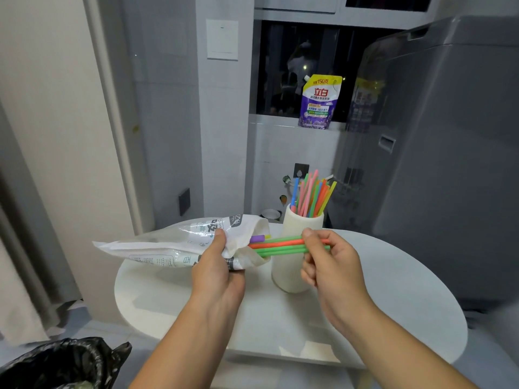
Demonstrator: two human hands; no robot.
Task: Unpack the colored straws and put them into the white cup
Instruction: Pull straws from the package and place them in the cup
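Left hand (216, 266) fingers clamped on bag (168, 244), right hand (331, 265) fingers pinching level straws (282, 245) before white cup (289, 275)

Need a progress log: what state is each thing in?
Straw bag: mouth open, held by left hand.
Bundle of straws: partly out of bag, pinched by right hand.
White cup: upright on table, standing straws inside.
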